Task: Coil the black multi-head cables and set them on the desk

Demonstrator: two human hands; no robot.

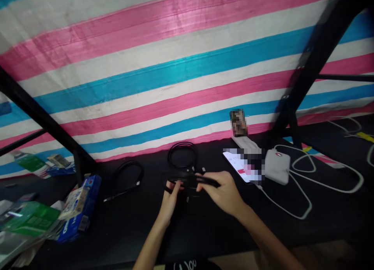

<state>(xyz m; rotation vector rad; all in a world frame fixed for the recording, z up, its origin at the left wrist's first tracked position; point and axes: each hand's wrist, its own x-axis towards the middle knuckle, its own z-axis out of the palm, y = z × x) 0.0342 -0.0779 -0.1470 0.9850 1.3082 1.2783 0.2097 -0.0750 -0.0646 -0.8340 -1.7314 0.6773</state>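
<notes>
While left hand [171, 194] and right hand [223, 188] both pinch it over the black desk [198, 231], head view shows the black cable [212, 180] looped between them, partly motion-blurred. Fingers closed on it, both sides. One coil [168, 157] just behind, second coil [142, 172] off left. Right: lit phone [238, 166], white power bank [277, 168], white cord [309, 203]. Far left: blue box [87, 202], green bottle [35, 219]. Box lettering too blurred to read; power bank has a red mark.

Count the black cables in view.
3: left cable, loosely looped; rear cable, coiled by the striped sheet; held cable, in the left hand and right hand, where blur may hide more.
</notes>
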